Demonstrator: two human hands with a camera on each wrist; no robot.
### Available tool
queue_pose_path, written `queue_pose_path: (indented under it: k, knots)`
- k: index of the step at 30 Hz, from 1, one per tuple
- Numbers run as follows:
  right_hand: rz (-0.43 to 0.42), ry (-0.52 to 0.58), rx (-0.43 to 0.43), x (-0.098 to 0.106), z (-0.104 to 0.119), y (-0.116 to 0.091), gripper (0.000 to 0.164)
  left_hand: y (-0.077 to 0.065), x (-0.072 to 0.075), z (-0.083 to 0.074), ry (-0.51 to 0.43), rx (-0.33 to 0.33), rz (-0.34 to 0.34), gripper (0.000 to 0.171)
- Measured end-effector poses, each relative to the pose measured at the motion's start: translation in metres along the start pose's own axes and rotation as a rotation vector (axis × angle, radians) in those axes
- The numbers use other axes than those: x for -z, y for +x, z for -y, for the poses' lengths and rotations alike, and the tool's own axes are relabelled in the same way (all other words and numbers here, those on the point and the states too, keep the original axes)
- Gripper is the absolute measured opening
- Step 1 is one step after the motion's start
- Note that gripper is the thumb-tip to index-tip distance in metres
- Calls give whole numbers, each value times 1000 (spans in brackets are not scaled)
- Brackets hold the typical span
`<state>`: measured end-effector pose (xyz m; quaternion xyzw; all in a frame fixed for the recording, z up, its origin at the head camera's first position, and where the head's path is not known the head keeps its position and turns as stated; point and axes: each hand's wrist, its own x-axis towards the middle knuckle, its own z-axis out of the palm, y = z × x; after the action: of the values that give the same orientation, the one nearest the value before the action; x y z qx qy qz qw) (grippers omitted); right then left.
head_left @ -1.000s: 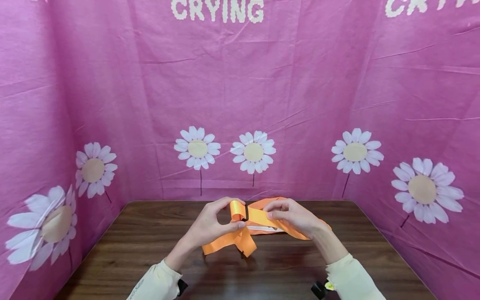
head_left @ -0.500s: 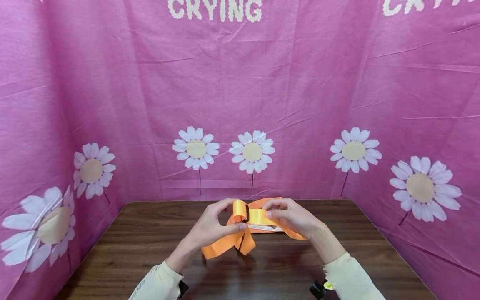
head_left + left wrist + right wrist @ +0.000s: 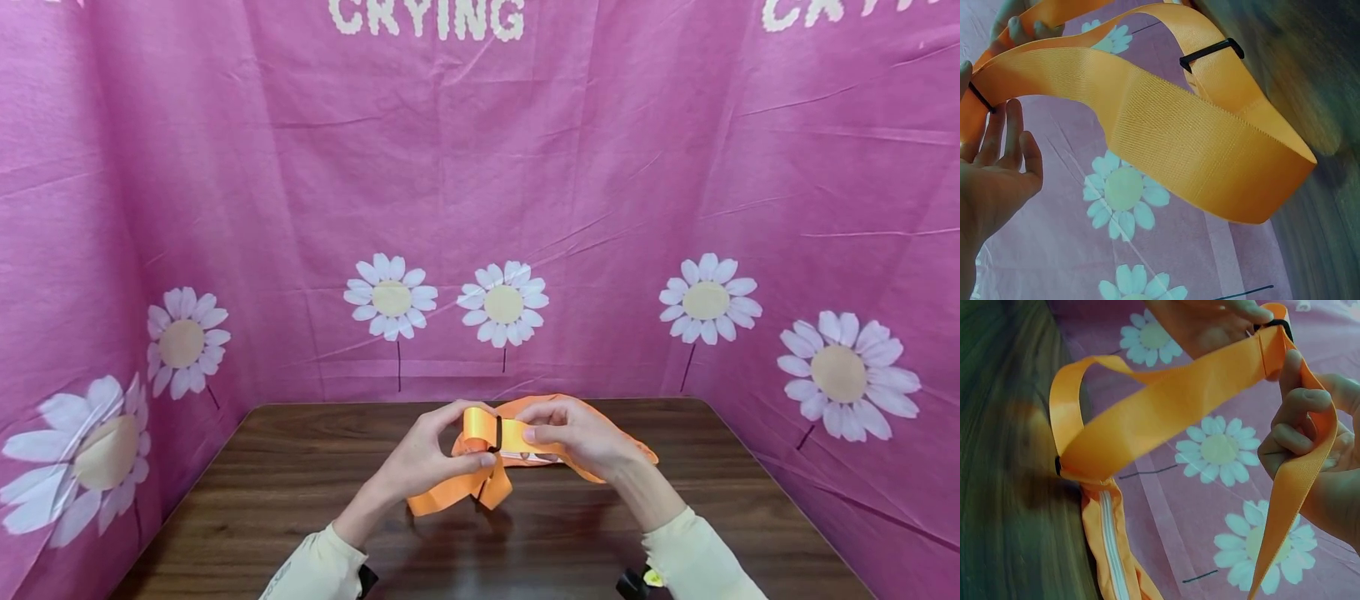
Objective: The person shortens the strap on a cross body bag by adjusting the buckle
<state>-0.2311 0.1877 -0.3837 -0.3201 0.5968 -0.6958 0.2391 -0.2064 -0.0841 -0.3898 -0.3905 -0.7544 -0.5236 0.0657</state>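
An orange webbing strap (image 3: 478,425) forms a loop through a black slider buckle (image 3: 498,434) above the table. My left hand (image 3: 420,454) grips the buckle's ends between thumb and fingers. Just right of the buckle, my right hand (image 3: 585,437) pinches the strap between thumb and fingers. In the right wrist view the strap's free-hanging length (image 3: 1291,487) runs down past the right fingers. A second black slider (image 3: 1210,55) sits lower on the strap, near the tabletop. The strap joins an orange fabric bag (image 3: 1129,575) with a white zipper (image 3: 1110,537), partly hidden behind my hands.
Under the hands lies a dark wood-grain table (image 3: 300,483). A pink cloth (image 3: 615,167) printed with white daisies hangs round the back and both sides, close to the table's far edge.
My right hand has shifted slightly left, nearer the buckle, with the strap still pinched. The strap between hand and buckle is shorter now. The left hand has barely moved.
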Motion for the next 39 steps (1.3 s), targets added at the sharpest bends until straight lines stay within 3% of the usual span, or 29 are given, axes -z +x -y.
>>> queue_pose_path:
  k: [5, 12, 19, 25, 29, 32, 36, 39]
  knots:
    - [20, -14, 21, -7, -1, 4, 24, 1, -3, 3, -55, -27, 20, 48]
    - [-91, -80, -42, -12, 3, 6, 27, 3, 1, 4, 16, -100, -12, 42]
    - [-90, -311, -144, -19, 2, 6, 31, 4, -1, 4, 110, -125, 19, 45]
    - [-101, -215, -103, -21, 0, 8, 26, 4, -2, 5, 92, -53, 27, 64]
    - [-124, -79, -92, -21, 0, 10, 18, 4, -4, 8, 81, -4, 41, 60]
    - [-140, -7, -85, -21, 1, 10, 14, 4, -6, 10, 166, -75, 34, 43]
    - [-162, 25, -58, -21, 4, 10, 13, 3, -7, 10, 360, -193, -29, 32]
    - [-184, 25, -44, -22, 7, 9, 15, 3, -7, 9, 424, -203, -43, 37]
